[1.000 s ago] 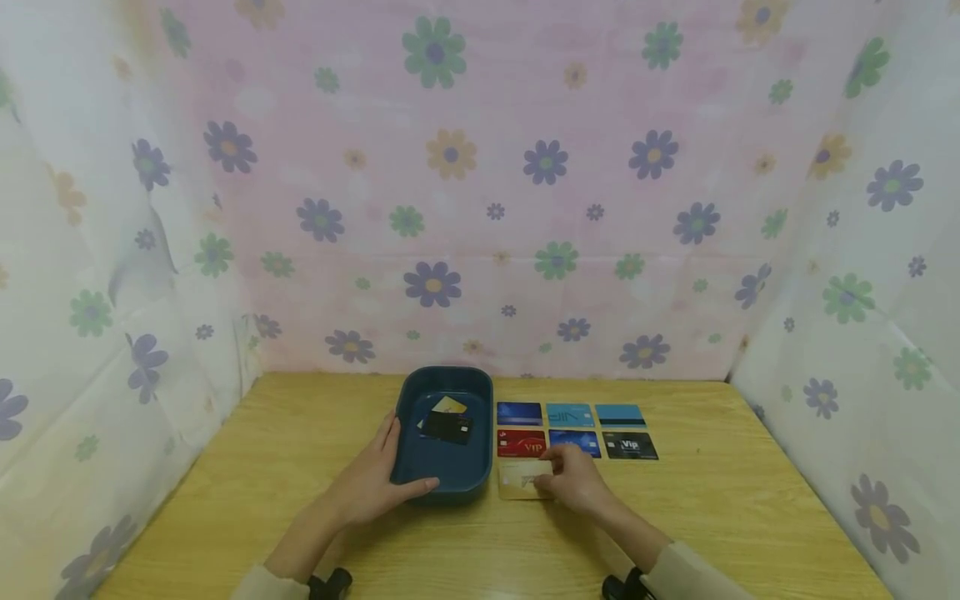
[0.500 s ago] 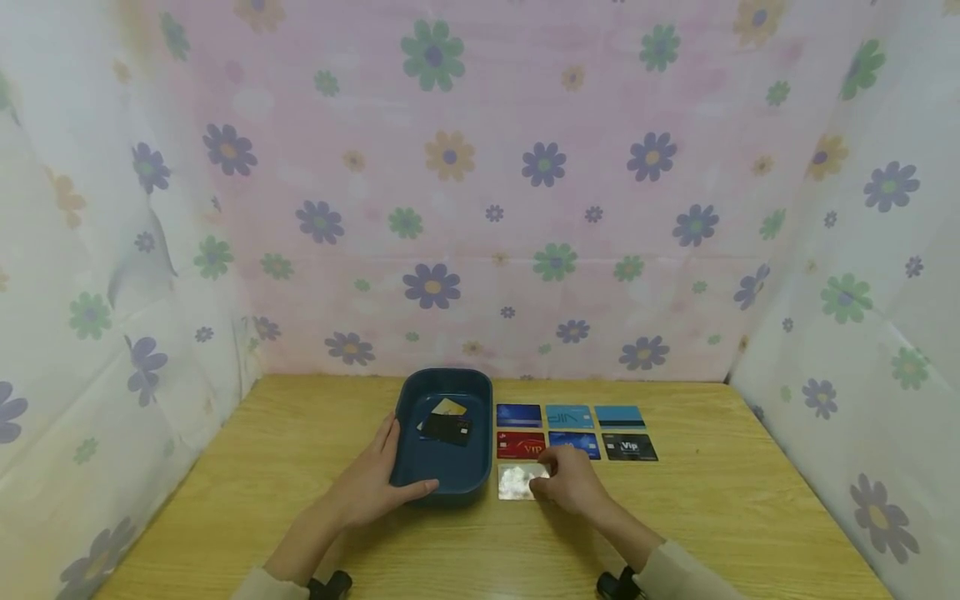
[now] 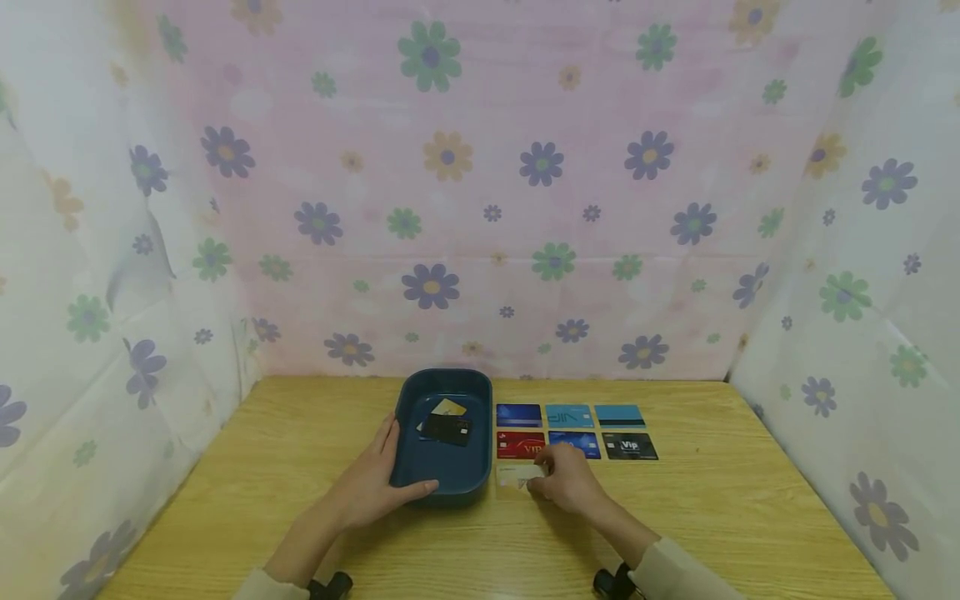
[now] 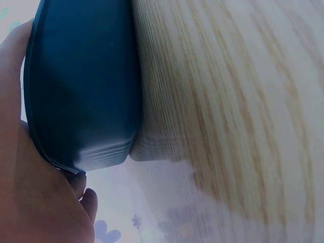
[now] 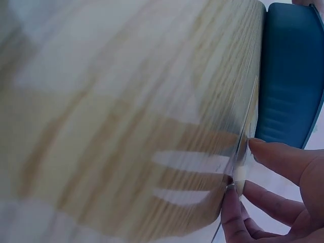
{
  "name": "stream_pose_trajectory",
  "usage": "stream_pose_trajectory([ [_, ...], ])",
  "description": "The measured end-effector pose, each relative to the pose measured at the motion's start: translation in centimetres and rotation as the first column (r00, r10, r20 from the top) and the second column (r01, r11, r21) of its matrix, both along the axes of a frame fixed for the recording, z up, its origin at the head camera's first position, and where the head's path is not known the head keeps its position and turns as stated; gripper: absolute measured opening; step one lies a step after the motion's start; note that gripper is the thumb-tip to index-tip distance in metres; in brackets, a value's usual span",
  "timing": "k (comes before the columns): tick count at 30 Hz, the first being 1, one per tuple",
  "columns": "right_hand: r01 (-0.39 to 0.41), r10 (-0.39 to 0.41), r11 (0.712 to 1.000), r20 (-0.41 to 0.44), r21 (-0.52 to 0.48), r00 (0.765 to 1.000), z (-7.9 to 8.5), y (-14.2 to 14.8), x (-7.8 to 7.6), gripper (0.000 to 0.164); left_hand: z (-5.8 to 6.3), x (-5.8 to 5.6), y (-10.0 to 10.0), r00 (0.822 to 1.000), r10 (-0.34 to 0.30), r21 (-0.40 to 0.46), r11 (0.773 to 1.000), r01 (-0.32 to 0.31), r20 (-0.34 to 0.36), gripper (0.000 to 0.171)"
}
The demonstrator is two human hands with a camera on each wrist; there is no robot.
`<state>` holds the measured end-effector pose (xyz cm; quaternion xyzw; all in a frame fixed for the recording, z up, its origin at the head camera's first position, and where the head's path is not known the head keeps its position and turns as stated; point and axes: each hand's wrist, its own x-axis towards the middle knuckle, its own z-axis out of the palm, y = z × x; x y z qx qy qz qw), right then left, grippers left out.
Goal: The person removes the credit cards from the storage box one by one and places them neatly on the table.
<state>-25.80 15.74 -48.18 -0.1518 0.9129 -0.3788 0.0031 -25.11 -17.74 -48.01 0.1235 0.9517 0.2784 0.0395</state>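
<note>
A gold card [image 3: 516,478] lies in the nearest row, just right of the dark blue tray [image 3: 471,492]. My right hand [image 3: 572,482] pinches this card at its right edge, with thumb and fingertips meeting there in the right wrist view. Inside the tray a black card [image 3: 448,430] overlaps a gold-and-white card [image 3: 450,407]; a sliver of another shows beneath. My left hand [image 3: 369,483] holds the tray at its near left corner, thumb along the near rim and fingers against the left wall.
Behind the gold card lie a red VIP card [image 3: 521,445], a blue card [image 3: 574,444] partly behind my right fingers, and a black Vip card [image 3: 630,446]. Farther back are a dark blue card [image 3: 519,415], a light blue card [image 3: 568,416] and a striped blue card [image 3: 620,416].
My right hand has shifted slightly left with the gold card, which flashed with glare half a second ago and now shows its print. The left hand and tray stay put.
</note>
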Motion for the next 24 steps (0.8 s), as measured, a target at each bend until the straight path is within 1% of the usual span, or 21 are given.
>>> stream_pose_trajectory([
  [8, 0.024, -0.024, 0.999, -0.005, 0.023, 1.000, 0.03, -0.27, -0.03, 0.019, 0.37, 0.20, 0.15, 1.000, 0.002, -0.001, 1.000, -0.002, -0.003, 0.127],
  [18, 0.005, -0.004, 1.000, -0.031, 0.021, 1.000, 0.05, -0.20, -0.08, 0.016, 0.50, 0.33, 0.11, 1.000, -0.001, 0.003, 1.000, 0.001, 0.000, 0.127],
  [22, -0.009, 0.009, 1.000, 0.013, 0.023, 1.000, 0.21, -0.05, -0.19, 0.021, 0.41, 0.27, 0.14, 1.000, -0.001, -0.001, 1.000, 0.001, -0.005, 0.126],
  [24, -0.018, 0.016, 0.999, 0.045, 0.029, 0.999, 0.33, 0.07, -0.25, 0.028, 0.40, 0.25, 0.17, 1.000, 0.000, -0.005, 1.000, 0.000, -0.005, 0.126],
])
